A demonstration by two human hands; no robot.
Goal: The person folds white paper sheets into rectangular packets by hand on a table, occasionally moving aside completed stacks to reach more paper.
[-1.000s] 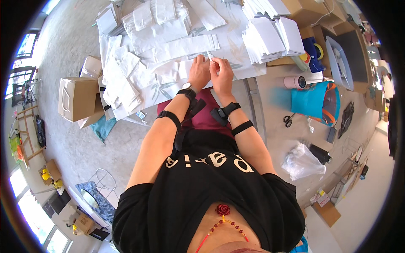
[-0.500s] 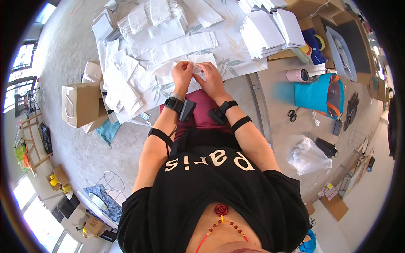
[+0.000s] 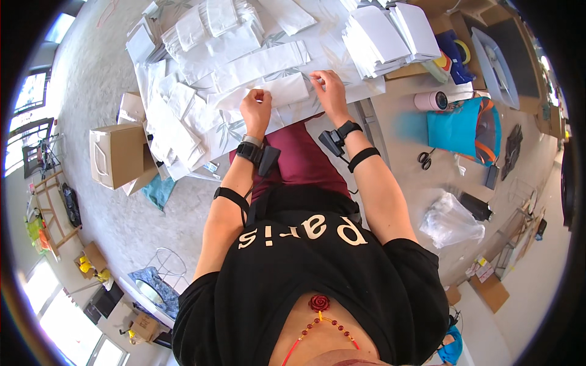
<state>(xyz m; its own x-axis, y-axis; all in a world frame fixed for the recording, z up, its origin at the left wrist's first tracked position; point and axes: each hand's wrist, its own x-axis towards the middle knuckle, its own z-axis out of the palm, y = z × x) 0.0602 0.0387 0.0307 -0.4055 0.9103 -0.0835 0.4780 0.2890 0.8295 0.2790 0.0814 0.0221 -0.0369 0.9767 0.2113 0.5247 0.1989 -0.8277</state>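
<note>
A long white flat strip (image 3: pixel 287 90), perhaps a folded paper bag, lies slantwise near the table's front edge. Over its near-left part, my left hand (image 3: pixel 256 111) has its thumb and forefinger closed in a pinch at the white material. My right hand (image 3: pixel 331 96) hovers just beyond the strip's right end, its fingers bent and a little apart, with nothing visible in them. Another white flat strip (image 3: pixel 262 64) lies behind the first one. To the left is a loose pile of white flat pieces (image 3: pixel 177 131).
Stacked white pieces (image 3: pixel 210 33) cover the table's far left. White folded stacks (image 3: pixel 375 43) stand at the far right, beside cardboard boxes holding tape rolls (image 3: pixel 463 52). On the right are a pink cup (image 3: pixel 430 100), a blue bag (image 3: pixel 458 134) and black scissors (image 3: pixel 426 160). A cardboard box (image 3: pixel 116 155) sits left.
My hands, together over the strip before, are now apart. The right hand has moved right and away from it; the left has shifted slightly left. More of the strip shows between them.
</note>
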